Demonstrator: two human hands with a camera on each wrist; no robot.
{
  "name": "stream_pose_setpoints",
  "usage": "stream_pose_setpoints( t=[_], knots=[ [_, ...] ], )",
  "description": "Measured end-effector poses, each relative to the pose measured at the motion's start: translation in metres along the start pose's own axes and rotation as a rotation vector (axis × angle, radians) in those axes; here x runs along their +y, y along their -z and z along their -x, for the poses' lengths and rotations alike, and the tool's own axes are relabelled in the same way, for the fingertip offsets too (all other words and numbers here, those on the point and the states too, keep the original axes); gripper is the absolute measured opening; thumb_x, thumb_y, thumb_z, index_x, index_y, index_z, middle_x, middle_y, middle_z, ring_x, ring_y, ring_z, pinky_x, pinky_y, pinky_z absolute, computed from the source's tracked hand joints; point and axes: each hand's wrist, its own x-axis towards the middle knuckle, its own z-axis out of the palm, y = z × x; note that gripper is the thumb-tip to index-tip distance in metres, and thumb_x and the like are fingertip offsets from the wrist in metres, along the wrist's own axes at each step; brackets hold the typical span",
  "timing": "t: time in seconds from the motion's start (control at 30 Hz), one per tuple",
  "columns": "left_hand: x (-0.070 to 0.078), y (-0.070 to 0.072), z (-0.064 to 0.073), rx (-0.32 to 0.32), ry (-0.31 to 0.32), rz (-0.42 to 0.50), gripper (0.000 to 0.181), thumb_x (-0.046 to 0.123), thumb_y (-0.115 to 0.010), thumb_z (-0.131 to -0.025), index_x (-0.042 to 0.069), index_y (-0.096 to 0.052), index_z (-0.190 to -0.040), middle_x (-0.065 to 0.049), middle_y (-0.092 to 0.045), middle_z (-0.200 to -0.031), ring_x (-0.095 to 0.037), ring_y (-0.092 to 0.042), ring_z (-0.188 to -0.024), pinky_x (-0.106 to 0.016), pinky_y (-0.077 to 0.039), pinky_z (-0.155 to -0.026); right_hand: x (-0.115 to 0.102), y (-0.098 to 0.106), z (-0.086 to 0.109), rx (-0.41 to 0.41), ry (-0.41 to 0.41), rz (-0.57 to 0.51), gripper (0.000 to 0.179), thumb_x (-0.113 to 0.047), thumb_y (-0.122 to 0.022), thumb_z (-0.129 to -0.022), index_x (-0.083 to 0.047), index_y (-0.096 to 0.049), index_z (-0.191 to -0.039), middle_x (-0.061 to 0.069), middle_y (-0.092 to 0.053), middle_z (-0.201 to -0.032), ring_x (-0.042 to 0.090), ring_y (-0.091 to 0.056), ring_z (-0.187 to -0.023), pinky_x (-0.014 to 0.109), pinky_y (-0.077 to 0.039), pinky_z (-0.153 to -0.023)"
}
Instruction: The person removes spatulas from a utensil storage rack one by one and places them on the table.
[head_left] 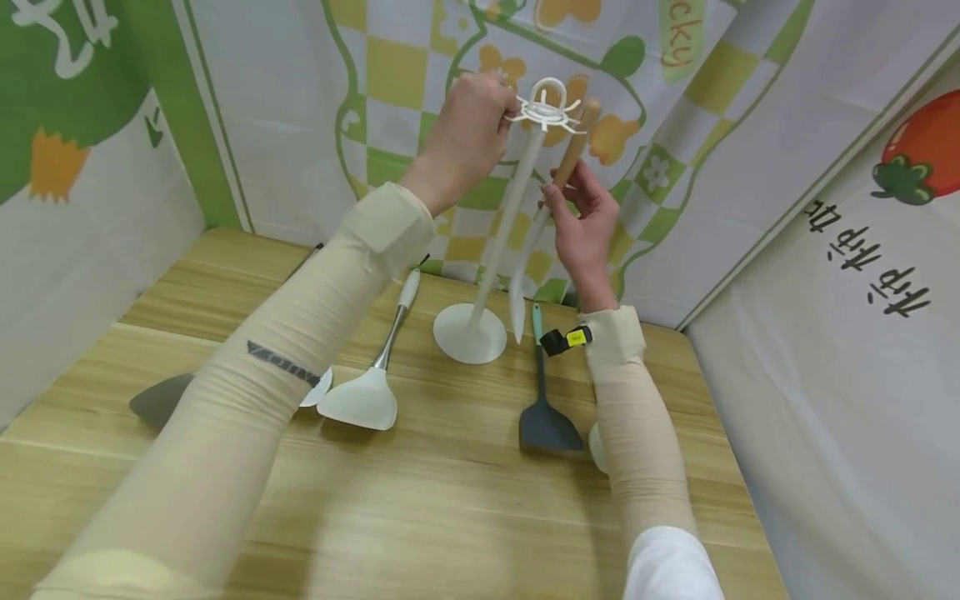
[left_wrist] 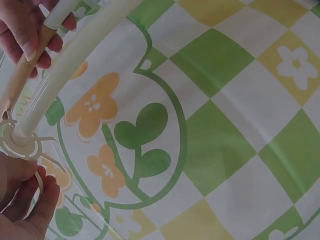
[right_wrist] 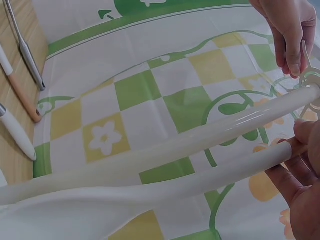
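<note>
A white utensil rack (head_left: 510, 208) stands upright on its round base on the wooden table, with a ring of hooks on top. My left hand (head_left: 472, 125) pinches one of these hooks between thumb and fingers, seen also in the left wrist view. Beside the pole, my right hand (head_left: 588, 217) grips a white spatula (head_left: 522, 287) by its wooden handle (head_left: 573, 154). The spatula points head down, nearly edge-on in the head view. Its handle top is close to the hooks; whether it touches one I cannot tell.
Left of the base lies a white spatula with a metal shaft (head_left: 360, 400). A grey utensil head (head_left: 161, 400) shows past my left sleeve. To the right lies a dark spatula (head_left: 551, 429); a white utensil (head_left: 597, 450) is mostly behind my right forearm. A patterned cloth (head_left: 397, 71) hangs behind.
</note>
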Motion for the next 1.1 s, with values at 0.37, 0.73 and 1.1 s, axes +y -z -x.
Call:
stream_pose_setpoints(
  t=[0.37, 0.73, 1.1],
  knots=[
    [0.000, 0.000, -0.001, 0.009, -0.006, 0.015, 0.023, -0.010, -0.057, -0.095, -0.004, -0.076, -0.105, -0.018, -0.075, -0.106, -0.028, -0.068, -0.102, -0.030, -0.057, -0.095, 0.017, 0.008, 0.003, 0.009, -0.034, 0.025, 0.042, 0.008, -0.066, -0.093, 0.009, -0.059, -0.135, 0.023, -0.070, -0.112, 0.020, -0.071, -0.087, 0.023, -0.060, -0.068],
    [0.000, -0.001, 0.000, 0.019, -0.007, 0.027, 0.024, -0.012, -0.056, -0.094, -0.005, -0.076, -0.104, -0.019, -0.075, -0.106, -0.029, -0.069, -0.100, -0.030, -0.058, -0.094, 0.033, 0.016, 0.003, -0.004, 0.053, 0.022, 0.040, -0.002, -0.070, -0.094, 0.003, -0.063, -0.133, 0.013, -0.073, -0.109, 0.030, -0.072, -0.088, 0.024, -0.061, -0.067],
    [0.001, -0.001, 0.000, 0.027, -0.002, 0.037, 0.024, -0.011, -0.055, -0.095, -0.005, -0.076, -0.104, -0.018, -0.076, -0.106, -0.029, -0.070, -0.101, -0.030, -0.057, -0.097, 0.030, 0.018, 0.004, -0.004, 0.023, 0.027, 0.042, 0.002, -0.068, -0.095, 0.003, -0.061, -0.136, 0.013, -0.072, -0.110, 0.027, -0.071, -0.088, 0.028, -0.062, -0.070]
  ],
)
